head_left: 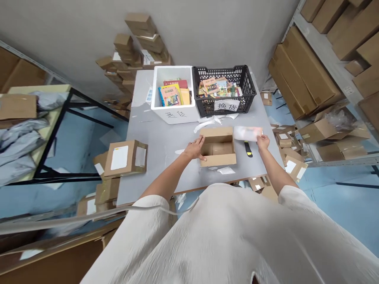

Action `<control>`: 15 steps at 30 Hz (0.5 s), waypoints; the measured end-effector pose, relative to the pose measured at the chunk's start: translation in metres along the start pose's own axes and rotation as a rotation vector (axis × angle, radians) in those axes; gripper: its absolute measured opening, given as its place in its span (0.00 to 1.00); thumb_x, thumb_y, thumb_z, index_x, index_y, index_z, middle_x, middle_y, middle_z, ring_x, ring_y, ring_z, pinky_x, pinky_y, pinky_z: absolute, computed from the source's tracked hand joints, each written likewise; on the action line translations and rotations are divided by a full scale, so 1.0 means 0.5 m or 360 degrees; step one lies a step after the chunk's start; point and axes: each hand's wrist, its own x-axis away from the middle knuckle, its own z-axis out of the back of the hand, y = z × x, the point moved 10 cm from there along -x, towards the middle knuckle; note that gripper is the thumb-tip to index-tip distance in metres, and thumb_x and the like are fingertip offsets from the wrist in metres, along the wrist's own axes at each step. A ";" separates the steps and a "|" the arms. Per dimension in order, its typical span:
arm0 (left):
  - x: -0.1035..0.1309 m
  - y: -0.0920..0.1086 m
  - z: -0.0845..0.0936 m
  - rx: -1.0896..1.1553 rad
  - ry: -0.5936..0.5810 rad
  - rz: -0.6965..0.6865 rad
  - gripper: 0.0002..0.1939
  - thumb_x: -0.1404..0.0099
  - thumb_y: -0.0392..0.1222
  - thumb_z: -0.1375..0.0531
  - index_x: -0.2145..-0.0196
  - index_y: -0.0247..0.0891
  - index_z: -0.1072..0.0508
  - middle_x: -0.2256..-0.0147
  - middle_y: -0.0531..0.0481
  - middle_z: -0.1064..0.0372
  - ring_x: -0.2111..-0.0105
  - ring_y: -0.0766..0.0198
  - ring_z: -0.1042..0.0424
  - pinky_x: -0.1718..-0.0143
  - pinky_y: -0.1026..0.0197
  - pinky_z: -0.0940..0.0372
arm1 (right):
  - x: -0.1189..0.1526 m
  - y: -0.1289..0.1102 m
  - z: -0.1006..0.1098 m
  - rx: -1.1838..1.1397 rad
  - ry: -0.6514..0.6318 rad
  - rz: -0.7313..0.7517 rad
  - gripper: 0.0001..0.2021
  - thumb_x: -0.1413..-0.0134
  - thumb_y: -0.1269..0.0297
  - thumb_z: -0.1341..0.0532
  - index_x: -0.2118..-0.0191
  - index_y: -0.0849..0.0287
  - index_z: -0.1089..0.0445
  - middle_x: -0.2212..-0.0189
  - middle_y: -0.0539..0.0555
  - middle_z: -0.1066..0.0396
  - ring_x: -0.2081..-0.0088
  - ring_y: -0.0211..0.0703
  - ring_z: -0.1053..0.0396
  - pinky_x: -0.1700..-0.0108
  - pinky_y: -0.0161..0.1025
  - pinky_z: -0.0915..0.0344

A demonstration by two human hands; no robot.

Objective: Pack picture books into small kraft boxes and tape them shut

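While my left hand (194, 149) rests spread on the left end of the open carton (219, 159), my right hand (262, 142), nearer, pinches the right end of the wrapped packet (246, 133), lying lengthwise left-to-right just beside the carton's right. The black crate (205, 107) bears a card (227, 105) reading 换货.

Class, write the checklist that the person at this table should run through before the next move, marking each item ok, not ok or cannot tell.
1. Box open: ok; the small cardboard box has its top open and its inside showing.
2. Box steadied: ok; the left hand is on its left side.
3. Packet held: ok; the right hand grips the right end of the wrapped packet.
4. Packet's contents identified: cannot tell; too blurred.
5. Cutter put away: not ok; the cutter lies on the grey table, right of the box.
6. Cutter blade retracted: cannot tell; too small.
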 end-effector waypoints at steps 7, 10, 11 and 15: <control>0.005 -0.005 -0.001 -0.0055 -0.0010 0.0052 0.83 0.44 0.75 0.24 0.14 0.44 0.74 0.15 0.30 0.80 0.20 0.25 0.46 0.27 0.40 0.40 | 0.046 0.172 -0.038 0.0359 -0.0172 -0.0238 0.05 0.53 0.63 0.34 0.67 0.50 0.29 0.69 0.53 0.21 0.59 0.55 0.19 0.47 0.51 0.20; 0.008 -0.004 -0.002 -0.0068 0.0008 0.0067 0.83 0.44 0.73 0.23 0.14 0.44 0.73 0.15 0.31 0.80 0.20 0.25 0.47 0.25 0.40 0.43 | 0.048 0.201 -0.052 0.0643 -0.0370 -0.0179 0.07 0.49 0.60 0.35 0.63 0.52 0.24 0.64 0.58 0.18 0.52 0.61 0.19 0.42 0.56 0.21; 0.009 -0.002 -0.003 -0.0079 0.0021 0.0072 0.83 0.44 0.72 0.23 0.14 0.44 0.72 0.15 0.31 0.79 0.20 0.24 0.48 0.25 0.39 0.44 | 0.048 0.201 -0.055 0.0700 -0.0413 -0.0115 0.09 0.48 0.60 0.35 0.60 0.53 0.22 0.61 0.60 0.17 0.49 0.63 0.19 0.41 0.58 0.22; 0.021 0.004 -0.004 -0.0138 0.0083 0.0114 0.80 0.43 0.71 0.23 0.13 0.44 0.67 0.14 0.30 0.73 0.21 0.20 0.49 0.23 0.31 0.52 | 0.068 0.147 -0.058 0.0835 -0.0426 0.0316 0.21 0.41 0.58 0.36 0.43 0.56 0.21 0.40 0.70 0.23 0.37 0.69 0.26 0.33 0.68 0.28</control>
